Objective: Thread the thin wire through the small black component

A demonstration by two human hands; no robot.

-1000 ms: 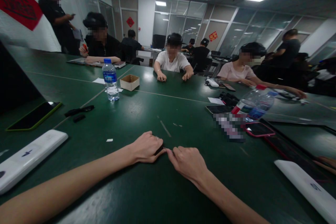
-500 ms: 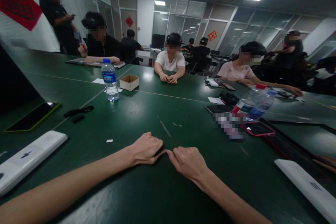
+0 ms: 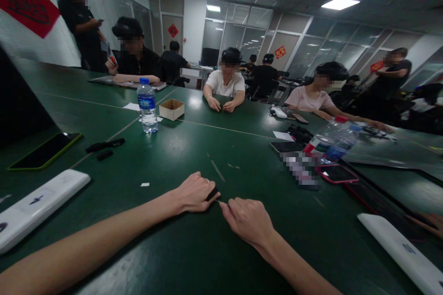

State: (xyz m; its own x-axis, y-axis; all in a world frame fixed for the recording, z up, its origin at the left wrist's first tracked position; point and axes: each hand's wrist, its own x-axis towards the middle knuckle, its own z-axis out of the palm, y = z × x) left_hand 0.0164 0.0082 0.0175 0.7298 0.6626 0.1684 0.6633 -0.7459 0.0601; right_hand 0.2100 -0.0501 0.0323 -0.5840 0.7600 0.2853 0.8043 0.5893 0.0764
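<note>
My left hand is closed on a small, flat black object, whose dark edge shows at the fingertips. A ring sits on one of its fingers. Just to the right, my right hand is closed in a pinch, thumb against fingers. Something thin and pale runs between the two hands' fingertips, too small to name. Both hands rest low over the green table. Near my left forearm lies a small white paper scrap.
To the left are a white numbered device, a green-edged phone, a water bottle and an open box. On the right lie bottles, a pink-edged phone and another white device. Other people sit around.
The black object now shows at my left fingertips, where it was mostly hidden. My left fingers have shifted slightly around it. The right hand stays pinched close by.
</note>
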